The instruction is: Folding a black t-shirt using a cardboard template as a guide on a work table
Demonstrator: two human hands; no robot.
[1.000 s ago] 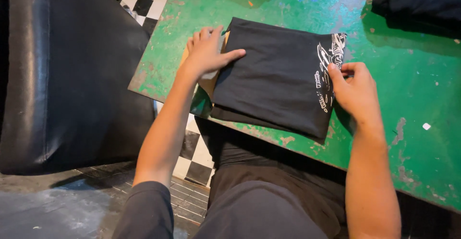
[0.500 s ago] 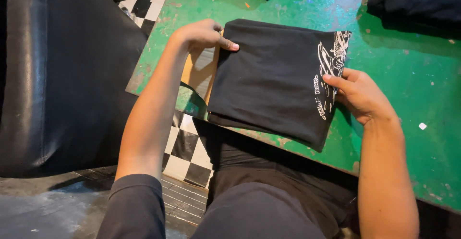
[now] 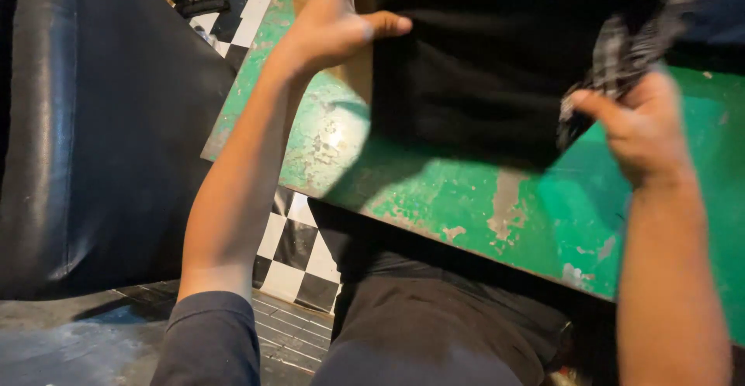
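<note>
our left hand (image 3: 334, 25) and right hand (image 3: 640, 126) each clamped an edge of the soft black folded shirt (image 3: 481, 68). its white print bunched by our right fingers. beneath them lay the chipped green table (image 3: 434, 192).

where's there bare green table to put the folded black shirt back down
Bare patch on the green table, between its near edge and the lifted black shirt, between the left hand and right hand. The far side is hidden by the shirt.
</note>
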